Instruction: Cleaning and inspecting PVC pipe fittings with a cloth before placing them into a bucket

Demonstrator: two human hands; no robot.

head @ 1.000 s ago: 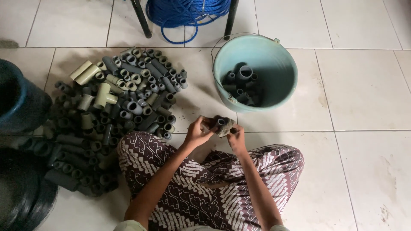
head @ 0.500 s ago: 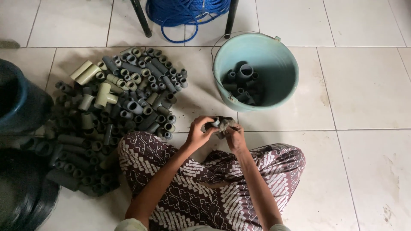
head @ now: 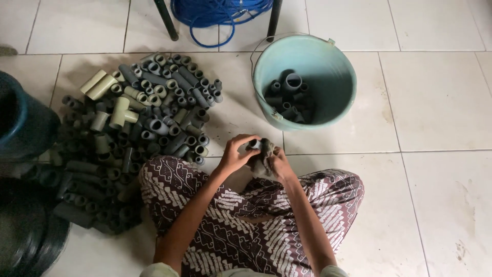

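The person sat cross-legged on the tiled floor (head: pixel 441 102), both hands raised just above the knees. The left hand (head: pixel 233 154) was closed around a short grey pipe fitting (head: pixel 252 144). The right hand (head: pixel 279 161) gripped a bunched grey rag (head: pixel 261 159), pressed against the fitting.

Judgement: the fitting was being wiped. Done well, the left hand would turn the piece while the rag stayed wrapped tight around it, so the whole wall and the open end got covered, not one side only.

To the left lay a heap of grey and olive fittings (head: pixel 138 128). Farther off, just beyond the hands, stood a pale green bucket (head: pixel 335 66) with a few fittings inside. Blue rope (head: pixel 220 10) lay at the far edge.
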